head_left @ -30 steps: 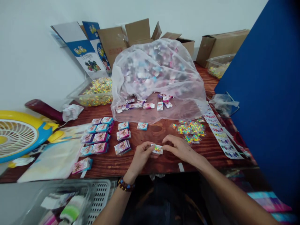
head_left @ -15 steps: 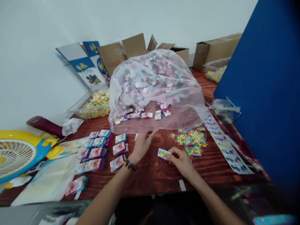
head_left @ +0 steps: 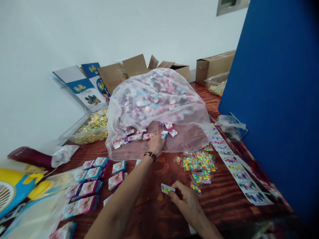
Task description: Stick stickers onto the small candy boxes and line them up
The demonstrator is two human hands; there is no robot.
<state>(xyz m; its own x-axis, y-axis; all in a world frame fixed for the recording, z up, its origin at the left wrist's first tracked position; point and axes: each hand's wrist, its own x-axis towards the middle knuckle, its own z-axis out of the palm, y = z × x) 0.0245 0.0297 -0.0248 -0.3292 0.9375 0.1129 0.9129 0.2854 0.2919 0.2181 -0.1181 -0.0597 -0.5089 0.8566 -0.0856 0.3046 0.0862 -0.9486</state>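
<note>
My left hand (head_left: 156, 143), with a beaded bracelet at the wrist, reaches to the mouth of a white mesh bag (head_left: 159, 96). Its fingers close on a small printed box (head_left: 163, 134), which tilts to show a blue side. More little boxes (head_left: 134, 136) lie around it at the bag's mouth. Nearer to me, my right hand (head_left: 185, 200) pinches a small white card (head_left: 167, 189) that has yellow-green bits on it. Just beyond that hand is a pile of clear packets (head_left: 199, 166) with bright coloured pieces inside.
Rows of small boxes (head_left: 91, 187) stand at left. Clear tubs of coloured pieces (head_left: 89, 127) sit at back left and back right. Cardboard cartons (head_left: 136, 66) stand behind the bag. A sticker strip (head_left: 234, 166) and blue panel (head_left: 269, 99) border the right; a yellow-blue fan (head_left: 15, 189) stands left.
My left hand has moved forward to the boxes at the bag's mouth and closed on one. My right hand keeps hold of the card. The view has shifted.
</note>
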